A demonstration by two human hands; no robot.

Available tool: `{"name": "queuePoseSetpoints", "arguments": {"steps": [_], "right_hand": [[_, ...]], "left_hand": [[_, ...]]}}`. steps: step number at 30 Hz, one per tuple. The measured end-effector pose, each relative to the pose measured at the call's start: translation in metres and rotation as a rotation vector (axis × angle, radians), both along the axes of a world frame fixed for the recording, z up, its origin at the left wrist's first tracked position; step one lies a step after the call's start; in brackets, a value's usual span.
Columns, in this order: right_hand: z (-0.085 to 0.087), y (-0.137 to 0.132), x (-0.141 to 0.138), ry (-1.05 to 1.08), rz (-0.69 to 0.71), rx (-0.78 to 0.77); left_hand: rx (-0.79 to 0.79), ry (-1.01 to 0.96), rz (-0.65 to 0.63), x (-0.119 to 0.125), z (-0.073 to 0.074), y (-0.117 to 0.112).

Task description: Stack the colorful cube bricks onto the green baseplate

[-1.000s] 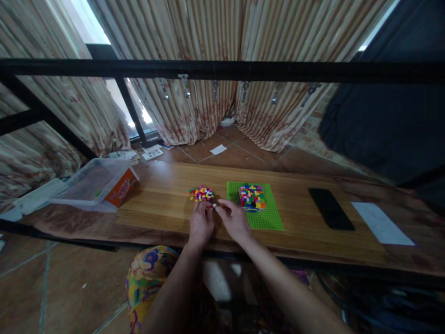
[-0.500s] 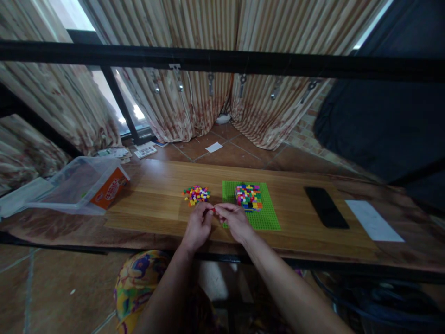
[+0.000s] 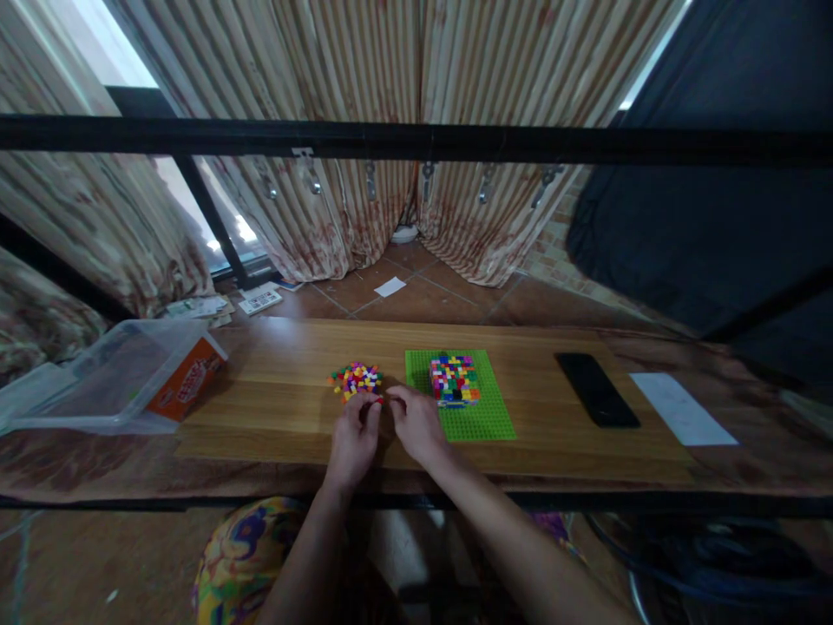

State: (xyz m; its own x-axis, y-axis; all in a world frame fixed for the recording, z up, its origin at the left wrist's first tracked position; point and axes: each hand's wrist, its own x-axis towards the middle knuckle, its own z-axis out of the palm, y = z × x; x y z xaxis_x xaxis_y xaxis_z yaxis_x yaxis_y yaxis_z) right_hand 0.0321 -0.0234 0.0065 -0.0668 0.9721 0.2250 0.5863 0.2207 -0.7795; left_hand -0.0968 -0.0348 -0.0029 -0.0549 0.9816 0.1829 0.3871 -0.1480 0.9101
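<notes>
My left hand (image 3: 355, 438) is closed, its thumb and finger pinching a small red building brick (image 3: 379, 400) in front of the loose brick pile (image 3: 357, 378). My right hand (image 3: 416, 424) hovers just to the right, apart from the left, with its fingers bent, slightly spread, and no brick visible in them. Beyond its knuckles, a block of many-coloured bricks (image 3: 454, 378) stands on a green studded baseplate (image 3: 491, 421). The right hand covers part of the plate's left edge.
On the left lies a clear plastic box (image 3: 123, 369) with an orange label. A black phone-like slab (image 3: 597, 389) and white paper (image 3: 683, 408) are on the right. A dark metal bar (image 3: 390, 141) crosses above the wooden board (image 3: 260, 408).
My hands have parted; both were at the red brick, and now only the left pinches it. The camera view has shifted, so the scene sits slightly lower and further left.
</notes>
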Motion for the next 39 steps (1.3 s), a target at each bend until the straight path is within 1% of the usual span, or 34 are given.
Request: {"name": "queuePoseSetpoints", "arguments": {"steps": [2,4,6,10,14,17,20,21,23,26,31,35,39], "right_hand": [[0.004,-0.008,0.006,0.137,0.016,0.015],[0.007,-0.016,0.012,0.250,0.054,0.007],[0.008,-0.022,0.018,0.341,0.059,-0.025],[0.003,-0.030,0.028,0.526,-0.022,-0.132],[-0.005,-0.040,0.037,0.618,-0.037,-0.208],[-0.006,-0.047,0.051,0.585,-0.053,-0.209],[0.001,-0.046,0.076,0.437,-0.123,-0.094],[0.004,-0.043,0.085,0.366,-0.168,-0.037],[0.010,-0.034,0.103,0.241,-0.214,0.037],[0.014,-0.019,0.120,0.113,-0.209,0.092],[0.010,-0.003,0.127,-0.001,-0.167,0.102],[0.008,0.002,0.128,0.015,-0.148,0.066],[0.011,0.005,0.129,0.044,-0.161,0.029]], "left_hand": [[-0.033,-0.049,-0.027,0.002,0.002,0.000],[-0.073,-0.094,-0.094,0.004,0.005,-0.001],[-0.102,-0.133,-0.170,0.007,0.009,-0.003],[-0.146,-0.227,-0.264,0.016,0.013,-0.009],[-0.198,-0.294,-0.326,0.026,0.010,-0.014],[-0.213,-0.287,-0.341,0.032,0.006,-0.017],[-0.231,-0.288,-0.336,0.037,0.005,-0.019],[-0.240,-0.293,-0.334,0.038,0.005,-0.020],[-0.253,-0.297,-0.332,0.038,0.005,-0.020],[-0.255,-0.280,-0.330,0.037,0.007,-0.019],[-0.226,-0.231,-0.317,0.035,0.009,-0.017],[-0.242,-0.250,-0.335,0.035,0.008,-0.017],[-0.227,-0.245,-0.346,0.035,0.007,-0.016]]}}
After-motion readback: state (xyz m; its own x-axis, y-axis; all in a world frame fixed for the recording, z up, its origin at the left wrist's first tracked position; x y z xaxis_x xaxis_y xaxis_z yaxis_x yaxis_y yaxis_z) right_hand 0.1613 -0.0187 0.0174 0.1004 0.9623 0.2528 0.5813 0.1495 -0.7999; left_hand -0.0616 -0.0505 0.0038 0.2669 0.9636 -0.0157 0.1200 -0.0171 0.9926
